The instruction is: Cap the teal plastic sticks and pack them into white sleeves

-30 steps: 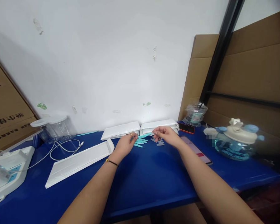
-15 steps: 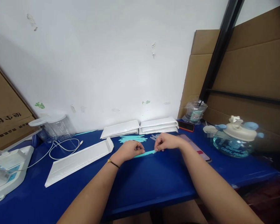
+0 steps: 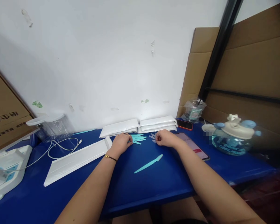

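Note:
A single turquoise eyebrow razor (image 3: 148, 164), with a pale cap over its blade end, lies slantwise on the blue table in front of my hands. My left hand (image 3: 122, 143) is at the left end of a pile of turquoise eyebrow razors (image 3: 138, 137), its thumb and fingers closing on one of them; the fingertips are partly hidden. Over a small heap of clear plastic blade caps (image 3: 152, 137) is my right hand (image 3: 164, 138). Its thumb and fingers are pinched together at a cap, which the fingers mostly hide.
White packets (image 3: 119, 128) and stacked white packets (image 3: 157, 124) line the wall. A long white sleeve (image 3: 77, 161) lies left, near a cable (image 3: 52, 149) and power strip (image 3: 14, 177). On the right are a phone (image 3: 192, 146), another phone (image 3: 184, 124) and a water bottle (image 3: 233, 137).
The capped razor held between both hands now lies on the table. My left hand has moved up-left to the razor pile; my right hand has shifted slightly up to the clear caps.

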Tool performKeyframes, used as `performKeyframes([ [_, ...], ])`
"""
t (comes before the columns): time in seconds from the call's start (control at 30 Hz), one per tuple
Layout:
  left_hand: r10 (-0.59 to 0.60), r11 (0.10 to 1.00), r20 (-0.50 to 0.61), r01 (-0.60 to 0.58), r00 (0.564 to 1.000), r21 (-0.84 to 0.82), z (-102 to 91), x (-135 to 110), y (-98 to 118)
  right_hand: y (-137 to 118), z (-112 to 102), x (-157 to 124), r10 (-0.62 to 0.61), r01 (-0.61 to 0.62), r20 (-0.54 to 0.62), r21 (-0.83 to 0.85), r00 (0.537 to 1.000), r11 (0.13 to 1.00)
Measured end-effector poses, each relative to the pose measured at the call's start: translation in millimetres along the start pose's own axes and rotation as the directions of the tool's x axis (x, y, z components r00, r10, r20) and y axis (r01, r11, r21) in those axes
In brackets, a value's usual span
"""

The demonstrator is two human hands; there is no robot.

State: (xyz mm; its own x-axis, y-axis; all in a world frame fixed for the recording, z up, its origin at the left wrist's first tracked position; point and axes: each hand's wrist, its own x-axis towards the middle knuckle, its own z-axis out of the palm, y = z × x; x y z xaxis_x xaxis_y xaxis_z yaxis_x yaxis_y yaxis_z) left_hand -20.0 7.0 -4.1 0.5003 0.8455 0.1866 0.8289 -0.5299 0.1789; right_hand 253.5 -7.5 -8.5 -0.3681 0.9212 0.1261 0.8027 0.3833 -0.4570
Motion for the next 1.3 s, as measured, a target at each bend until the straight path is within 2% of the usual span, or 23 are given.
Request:
performKeyframes([
  [0.13, 0.029, 0.999, -0.013, -0.028, 1.0, 0.027, -0.1, -0.9, 0.0, -8.0, 4.8, 0.8, -0.061, 0.067, -0.046, 0.133, 0.997, 0.989],
  [0.27, 0.045, 0.997, -0.037, -0.043, 0.998, 0.07, 0.3, -1.8, 0.5, -10.2, 7.0, 1.9, -0.05, 0.057, -0.029, 0.319, 0.998, 0.946],
  [0.57, -0.049, 0.998, -0.049, 0.048, 0.998, -0.028, 5.7, 1.9, -0.4, -20.1, 12.8, 7.2, 0.117, -0.121, 0.048, 0.625, 0.992, 0.771],
  [0.7, -0.073, 0.993, -0.049, 0.068, 0.996, -0.096, 1.7, 1.6, 1.4, -21.2, 14.2, 9.3, 0.138, -0.118, 0.015, 0.614, 0.99, 0.781],
  [0.87, -0.074, 0.978, -0.047, 0.063, 0.996, -0.201, -2.1, 0.8, 2.6, -17.6, 9.4, 8.9, 0.148, -0.025, -0.184, 0.546, 0.972, 0.837],
  [0.93, -0.081, 0.966, -0.049, 0.066, 0.996, -0.251, -2.0, 0.7, 2.9, -18.8, 6.4, 7.3, 0.154, -0.006, -0.223, 0.551, 0.963, 0.834],
  [1.0, -0.085, 0.951, -0.035, 0.07, 0.996, -0.302, -1.6, 0.8, 3.1, -21.5, 3.8, 5.7, 0.185, -0.022, -0.209, 0.606, 0.96, 0.795],
  [1.13, -0.08, 0.934, -0.015, 0.07, 0.997, -0.351, -0.6, 1.3, 2.7, -24.1, 3.1, 5.6, 0.246, -0.06, -0.14, 0.748, 0.959, 0.661],
  [1.3, -0.077, 0.934, -0.039, 0.058, 0.996, -0.353, 0.9, 1.8, 1.4, -17.5, 8.7, 10.2, 0.207, -0.003, -0.138, 0.826, 0.969, 0.564],
])
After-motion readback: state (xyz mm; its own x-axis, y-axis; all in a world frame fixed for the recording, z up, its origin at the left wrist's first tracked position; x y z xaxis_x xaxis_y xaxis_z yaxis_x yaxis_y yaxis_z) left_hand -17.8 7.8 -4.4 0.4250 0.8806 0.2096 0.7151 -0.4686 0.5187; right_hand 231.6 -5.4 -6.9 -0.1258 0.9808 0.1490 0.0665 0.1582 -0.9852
